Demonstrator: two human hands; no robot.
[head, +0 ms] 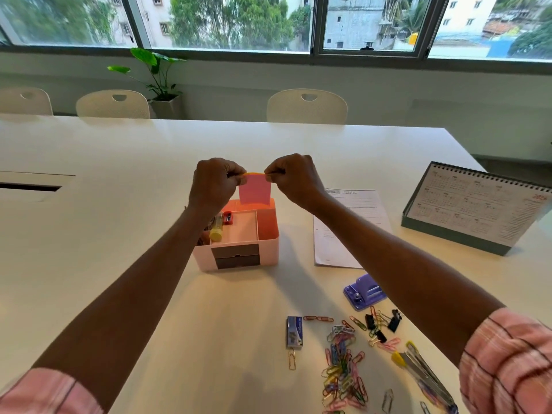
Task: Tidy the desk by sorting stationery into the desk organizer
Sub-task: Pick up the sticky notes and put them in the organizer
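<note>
Closest, on the white table (119,174), lies a messy pile of paper clips (343,369) in many colours. Just left of the pile is a small blue box (294,331), with 1 gold clip at its near end. To the right are some long shiny things (424,375) with yellow tips, too blurry to name. A little further back sit a few black clips (394,321) and a purple hole punch (363,292).

Next comes the desk box (268,249), white outside and pink inside, with 2 grey drawers on the front. A yellow glue stick (216,230) leans in its left part, and a red sharpener (228,218) lies just behind the glue stick. To the right of the desk box, apart from it, lie some sheets of paper (343,231).

Both arms reach out over the table. The left hand (213,183) and the right hand (294,179) each pinch a top corner of a pink sticky note pad (254,191) – fingers curled tight. The pad hangs straight down over the back of the desk box. I cannot tell if its bottom edge touches the box.

Far right stands a desk calendar (475,204). Behind the table are 3 white chairs (307,106) and a green plant (158,76) – then a big window (268,25) with trees and buildings outside.
</note>
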